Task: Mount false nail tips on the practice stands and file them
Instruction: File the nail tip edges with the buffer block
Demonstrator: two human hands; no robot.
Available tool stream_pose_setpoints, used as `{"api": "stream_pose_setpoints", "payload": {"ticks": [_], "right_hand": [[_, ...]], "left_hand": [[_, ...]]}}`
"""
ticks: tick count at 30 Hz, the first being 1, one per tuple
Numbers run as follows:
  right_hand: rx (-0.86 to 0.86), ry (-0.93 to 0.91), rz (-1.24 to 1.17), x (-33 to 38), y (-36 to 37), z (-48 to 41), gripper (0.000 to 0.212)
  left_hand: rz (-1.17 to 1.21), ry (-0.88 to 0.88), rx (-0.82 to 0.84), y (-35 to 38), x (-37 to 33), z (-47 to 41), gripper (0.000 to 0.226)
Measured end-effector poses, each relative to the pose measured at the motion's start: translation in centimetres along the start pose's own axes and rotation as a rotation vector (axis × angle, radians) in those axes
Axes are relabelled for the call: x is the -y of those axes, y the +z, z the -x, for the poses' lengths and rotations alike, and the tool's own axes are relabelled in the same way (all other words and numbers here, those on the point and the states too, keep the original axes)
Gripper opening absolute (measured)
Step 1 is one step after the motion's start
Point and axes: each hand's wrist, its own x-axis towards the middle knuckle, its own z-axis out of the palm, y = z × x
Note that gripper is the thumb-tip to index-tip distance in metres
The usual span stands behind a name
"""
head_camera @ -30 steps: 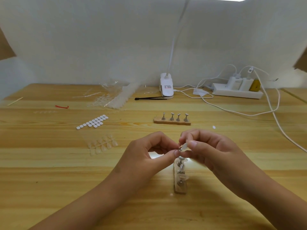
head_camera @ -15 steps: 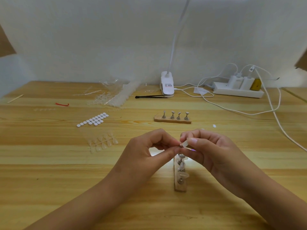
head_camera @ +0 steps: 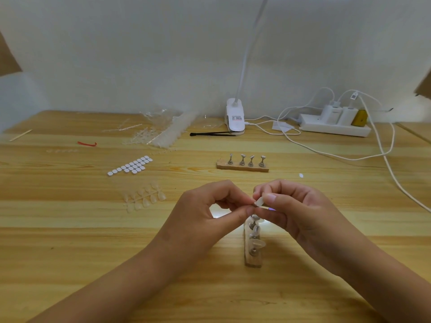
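The right hand (head_camera: 296, 206) and left hand (head_camera: 210, 210) both pinch one nail tip (head_camera: 258, 202) between thumb and forefinger, just above the near practice stand (head_camera: 253, 259) on the worktop (head_camera: 70, 241).

tip (head_camera: 259, 202): a second ago a longer clear sliver reaching down to the far peg (head_camera: 254, 218) of the near stand (head_camera: 253, 259); now only a short pale stub shows, tilted, apart from that peg
right hand (head_camera: 296, 213): thumb now covers more of the tip, pinching it
left hand (head_camera: 210, 213): fingertips drawn in closer to the tip's lower end
view: whole scene sits slightly higher in frame
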Motion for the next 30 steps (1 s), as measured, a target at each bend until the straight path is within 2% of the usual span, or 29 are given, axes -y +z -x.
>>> {"api": "stream_pose_setpoints", "payload": {"ticks": [14, 20, 22, 26, 30], "right_hand": [[-0.015, -0.032, 0.080, -0.27, 0.18, 0.11, 0.010], [-0.089, -0.131, 0.328, -0.44, 0.02, 0.25, 0.004], [-0.098, -0.177, 0.344, -0.51, -0.10, 0.23, 0.011], [-0.061, -0.271, 0.337, -0.42, -0.41, 0.32, 0.015], [-0.008, -0.404, 0.544, -0.38, -0.27, 0.51, 0.013]], "left_hand": [[-0.059, 0.020, -0.007, -0.09, -0.55, 0.13, 0.013], [-0.065, 0.000, -0.001, -0.07, -0.60, 0.11, 0.011], [-0.067, -0.002, -0.001, -0.06, -0.63, 0.13, 0.013], [-0.047, -0.003, 0.007, -0.13, -0.65, 0.09, 0.016], [-0.037, 0.000, 0.020, -0.02, -0.77, 0.20, 0.015]]}}
